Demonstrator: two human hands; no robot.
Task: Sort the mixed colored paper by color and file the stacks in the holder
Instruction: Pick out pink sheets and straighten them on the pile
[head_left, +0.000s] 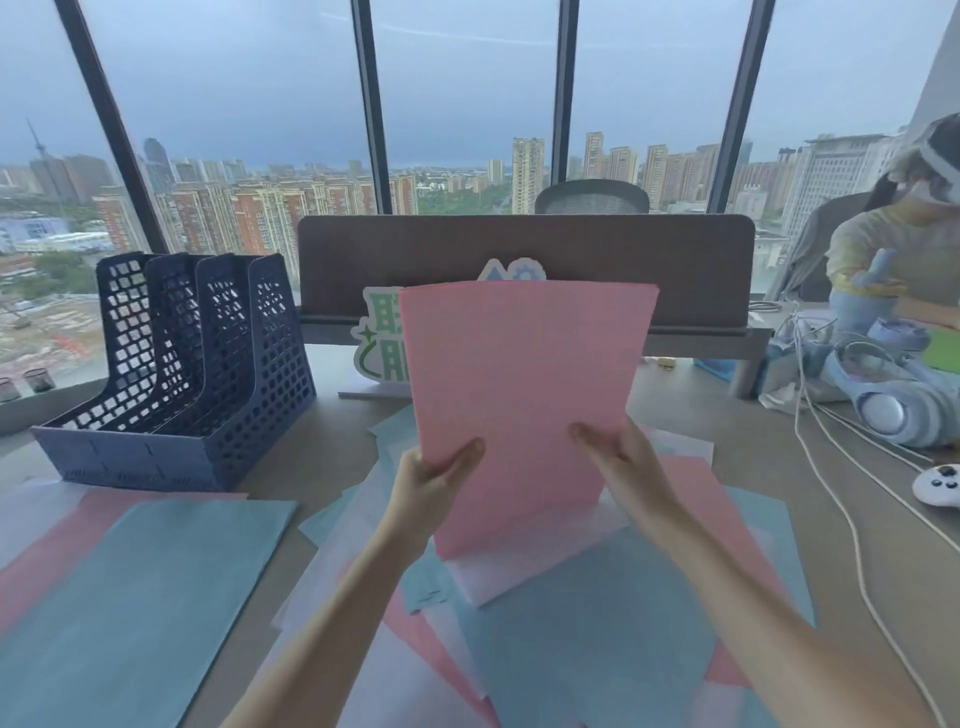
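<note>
Seemingly to square its edges, the pink stack (519, 405) stands upright in the middle of the frame, its lower edge down on the mixed paper (597, 613) spread over the desk (332, 457). The left hand (434, 480) grips its lower left edge, thumb across the front; the right hand (621, 454) pinches the lower right edge the same way, so each side is steadied while the sheets line up. In the head view, the only one, the blue file holder (176, 374) waits at the left of the frame, well apart from the stack, its slots apparently unfilled. At lower left a blue sheet (140, 608) lies over pink paper (47, 551), set aside, likely as sorted piles. At right, cables (852, 519) and a white controller (937, 486) lie clear of the paper.
</note>
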